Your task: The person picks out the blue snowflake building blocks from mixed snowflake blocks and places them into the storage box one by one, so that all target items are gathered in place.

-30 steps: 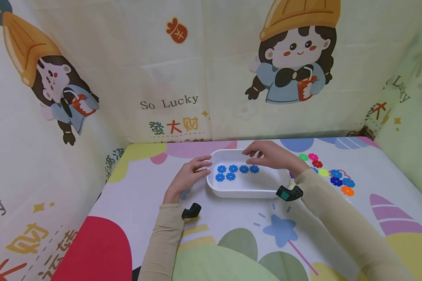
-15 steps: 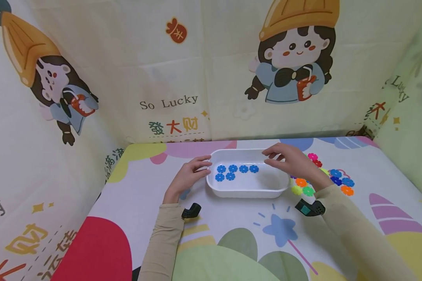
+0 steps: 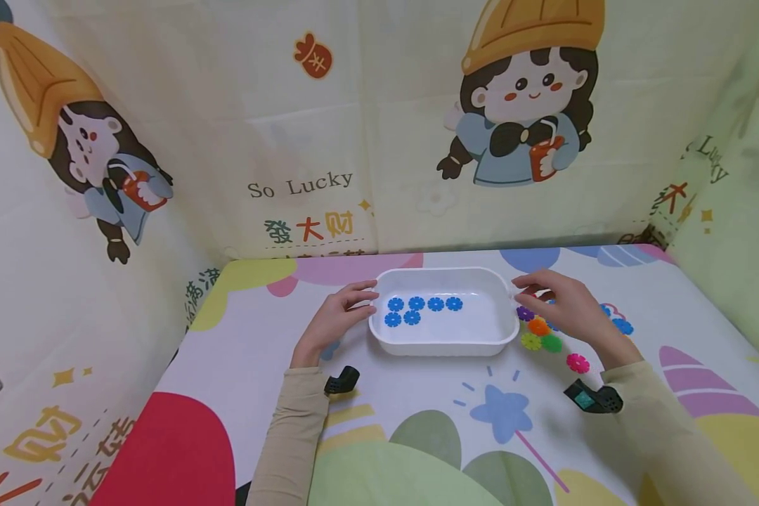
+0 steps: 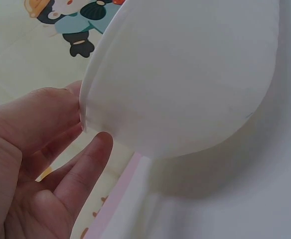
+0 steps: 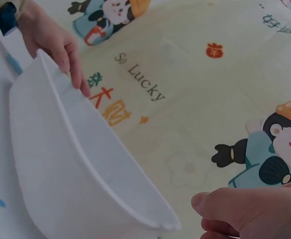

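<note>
A white oval tray [image 3: 445, 347] stands on the table, with several blue snowflake discs [image 3: 436, 303] lying in its left half. My left hand [image 3: 332, 320] is at the tray's left end. Its fingers are loosely extended and touch the rim; in the left wrist view, a fingertip [image 4: 103, 142] rests against the outer wall. My right hand [image 3: 566, 306] hovers just beyond the right end, over a group of loose discs [image 3: 537, 325]. Its fingers are slightly bent, with nothing seen between them. The right wrist view shows this hand [image 5: 260, 211] apart from the rim.
Orange, yellow, green, purple and blue discs lie right of the tray, partly hidden by my right hand. A pink disc [image 3: 578, 362] sits nearer the front, beside my wrist. A printed cloth wall [image 3: 405, 154] rises behind the patterned table.
From above the tray, my right hand has moved right and a little toward me, past the right rim. The left hand and the blue discs in the tray stay in place.
</note>
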Demonstrator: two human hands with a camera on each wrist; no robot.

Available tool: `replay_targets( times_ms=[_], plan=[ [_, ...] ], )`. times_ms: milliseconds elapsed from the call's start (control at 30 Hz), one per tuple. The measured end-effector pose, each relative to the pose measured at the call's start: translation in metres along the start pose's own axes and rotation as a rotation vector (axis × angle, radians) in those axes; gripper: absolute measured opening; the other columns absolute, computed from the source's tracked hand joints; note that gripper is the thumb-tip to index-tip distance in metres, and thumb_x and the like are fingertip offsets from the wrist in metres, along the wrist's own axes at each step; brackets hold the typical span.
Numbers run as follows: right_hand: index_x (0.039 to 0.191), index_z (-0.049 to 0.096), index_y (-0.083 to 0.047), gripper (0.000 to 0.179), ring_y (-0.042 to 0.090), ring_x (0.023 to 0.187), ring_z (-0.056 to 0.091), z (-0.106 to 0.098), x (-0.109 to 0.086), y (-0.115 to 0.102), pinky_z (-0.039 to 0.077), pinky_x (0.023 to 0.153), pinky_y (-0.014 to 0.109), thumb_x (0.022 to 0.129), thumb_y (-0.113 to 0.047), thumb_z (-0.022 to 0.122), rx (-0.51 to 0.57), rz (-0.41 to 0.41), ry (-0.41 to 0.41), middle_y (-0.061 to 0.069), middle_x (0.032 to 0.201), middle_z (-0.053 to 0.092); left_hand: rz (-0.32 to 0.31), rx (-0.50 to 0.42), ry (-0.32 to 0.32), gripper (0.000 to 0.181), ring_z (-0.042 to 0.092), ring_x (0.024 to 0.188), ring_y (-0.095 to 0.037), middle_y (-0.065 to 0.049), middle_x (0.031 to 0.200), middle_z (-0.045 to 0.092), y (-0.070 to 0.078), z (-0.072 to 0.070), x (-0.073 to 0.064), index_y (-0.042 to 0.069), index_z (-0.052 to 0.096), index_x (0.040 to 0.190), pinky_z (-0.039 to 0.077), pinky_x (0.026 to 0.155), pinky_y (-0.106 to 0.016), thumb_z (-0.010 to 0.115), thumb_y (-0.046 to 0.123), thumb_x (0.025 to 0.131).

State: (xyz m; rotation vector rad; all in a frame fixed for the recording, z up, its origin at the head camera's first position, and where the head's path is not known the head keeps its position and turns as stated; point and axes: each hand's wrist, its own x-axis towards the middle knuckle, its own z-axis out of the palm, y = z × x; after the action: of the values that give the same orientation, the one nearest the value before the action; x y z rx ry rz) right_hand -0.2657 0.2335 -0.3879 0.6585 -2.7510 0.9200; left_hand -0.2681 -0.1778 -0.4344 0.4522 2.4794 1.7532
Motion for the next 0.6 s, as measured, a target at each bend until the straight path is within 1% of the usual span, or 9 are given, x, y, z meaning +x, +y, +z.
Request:
replay_targets(
  times_ms=[33, 133, 200, 267, 300, 367, 400, 467, 600],
  plan=[
    [0.120, 0.066, -0.002, 0.034, 0.028, 0.097, 0.062, -0.001, -0.003, 0.003, 0.049, 0.077, 0.013, 0.090, -0.018, 0.072, -0.001, 0.012, 0.002, 0.014, 0.110, 0.066, -0.001, -0.001, 0.001, 0.034, 0.058, 0.122, -0.020, 0.007, 0.143, 0.049, 0.000, 0.000, 0.000, 0.006, 0.067, 0.123, 0.048, 0.100, -0.030, 0.070, 0.019, 0.092],
    [0.123, 0.064, -0.002, 0.038, 0.032, 0.100, 0.061, -0.006, -0.011, 0.009, 0.052, 0.077, 0.018, 0.090, -0.020, 0.072, -0.010, 0.071, -0.013, 0.016, 0.112, 0.065, -0.002, 0.003, 0.000, 0.034, 0.057, 0.122, -0.020, 0.008, 0.143, 0.049, 0.000, 0.000, -0.001, 0.005, 0.067, 0.123, 0.048, 0.100, -0.030, 0.070, 0.019, 0.092],
    [0.125, 0.062, -0.002, 0.042, 0.034, 0.102, 0.060, -0.009, -0.016, 0.012, 0.054, 0.078, 0.025, 0.090, -0.023, 0.072, -0.017, 0.117, -0.027, 0.018, 0.114, 0.063, 0.002, 0.004, -0.001, 0.035, 0.057, 0.123, -0.020, 0.007, 0.143, 0.049, 0.000, -0.001, -0.001, 0.005, 0.067, 0.124, 0.047, 0.100, -0.030, 0.070, 0.019, 0.092],
    [0.126, 0.061, -0.001, 0.043, 0.036, 0.102, 0.059, -0.011, -0.021, 0.016, 0.056, 0.079, 0.037, 0.090, -0.023, 0.073, -0.023, 0.145, -0.037, 0.020, 0.115, 0.062, 0.008, 0.006, -0.003, 0.035, 0.056, 0.123, -0.019, 0.007, 0.143, 0.049, 0.000, -0.001, -0.001, 0.004, 0.066, 0.124, 0.047, 0.101, -0.030, 0.070, 0.018, 0.092],
    [0.126, 0.061, -0.001, 0.045, 0.036, 0.102, 0.059, -0.012, -0.024, 0.019, 0.056, 0.079, 0.036, 0.089, -0.023, 0.073, -0.026, 0.157, -0.038, 0.021, 0.116, 0.062, 0.009, 0.007, -0.003, 0.035, 0.056, 0.123, -0.019, 0.007, 0.143, 0.049, 0.000, -0.001, 0.000, 0.003, 0.066, 0.124, 0.047, 0.101, -0.030, 0.070, 0.018, 0.092],
    [0.126, 0.060, 0.001, 0.046, 0.037, 0.102, 0.059, -0.013, -0.028, 0.024, 0.056, 0.081, 0.045, 0.089, -0.023, 0.074, -0.033, 0.172, -0.042, 0.023, 0.117, 0.061, 0.009, 0.009, -0.002, 0.036, 0.056, 0.123, -0.018, 0.007, 0.143, 0.049, 0.000, -0.001, 0.000, 0.003, 0.066, 0.124, 0.047, 0.101, -0.029, 0.070, 0.018, 0.092],
    [0.126, 0.060, 0.002, 0.047, 0.037, 0.102, 0.059, -0.013, -0.030, 0.026, 0.056, 0.081, 0.046, 0.089, -0.024, 0.074, -0.038, 0.178, -0.045, 0.024, 0.117, 0.061, 0.009, 0.008, -0.002, 0.036, 0.056, 0.123, -0.018, 0.007, 0.143, 0.049, 0.000, -0.001, 0.000, 0.002, 0.066, 0.124, 0.047, 0.101, -0.029, 0.070, 0.018, 0.092],
    [0.126, 0.060, 0.002, 0.048, 0.038, 0.102, 0.058, -0.015, -0.034, 0.031, 0.057, 0.080, 0.047, 0.088, -0.023, 0.074, -0.047, 0.193, -0.053, 0.025, 0.117, 0.061, 0.006, 0.007, -0.002, 0.036, 0.057, 0.123, -0.019, 0.007, 0.143, 0.049, 0.000, -0.001, 0.000, 0.003, 0.066, 0.124, 0.047, 0.101, -0.030, 0.070, 0.019, 0.092],
    [0.127, 0.059, 0.003, 0.050, 0.039, 0.102, 0.057, -0.016, -0.041, 0.038, 0.057, 0.076, 0.039, 0.087, -0.023, 0.074, -0.056, 0.233, -0.070, 0.026, 0.118, 0.059, 0.010, -0.003, -0.009, 0.037, 0.057, 0.123, -0.021, 0.006, 0.144, 0.048, 0.000, -0.002, 0.000, 0.003, 0.066, 0.124, 0.047, 0.101, -0.032, 0.070, 0.020, 0.092]
  ],
)
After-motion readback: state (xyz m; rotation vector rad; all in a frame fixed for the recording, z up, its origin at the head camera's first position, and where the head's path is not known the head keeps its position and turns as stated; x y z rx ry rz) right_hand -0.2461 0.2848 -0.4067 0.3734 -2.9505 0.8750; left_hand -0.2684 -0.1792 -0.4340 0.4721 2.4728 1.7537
